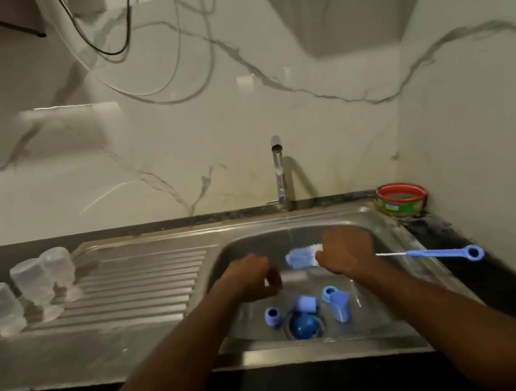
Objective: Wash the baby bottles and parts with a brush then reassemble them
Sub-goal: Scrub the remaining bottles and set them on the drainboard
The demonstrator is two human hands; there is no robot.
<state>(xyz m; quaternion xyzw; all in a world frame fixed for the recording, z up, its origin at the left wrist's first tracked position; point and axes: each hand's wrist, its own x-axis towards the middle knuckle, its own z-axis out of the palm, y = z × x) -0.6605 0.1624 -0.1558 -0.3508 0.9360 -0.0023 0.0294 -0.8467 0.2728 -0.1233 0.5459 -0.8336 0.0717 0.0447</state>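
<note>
Both hands are over the steel sink basin (375, 237). My right hand (343, 252) grips a blue bottle brush (303, 255); its bristle head points left under the running water and its looped handle sticks out to the right. My left hand (255, 275) has its fingers curled round something small and pale, too blurred to identify. On the basin floor lie a blue ring (272, 316), a pale blue cap (307, 302), a second blue ring (327, 292) and a taller blue cap (340, 307). Three clear bottles (32, 285) stand upside down on the drainboard.
The tap (280, 171) at the back of the sink runs a thin stream. A dark blue round piece sits in the drain (304, 323). A red-rimmed green tub (402, 199) stands in the back right corner. The ribbed drainboard (135, 282) stretches to the left.
</note>
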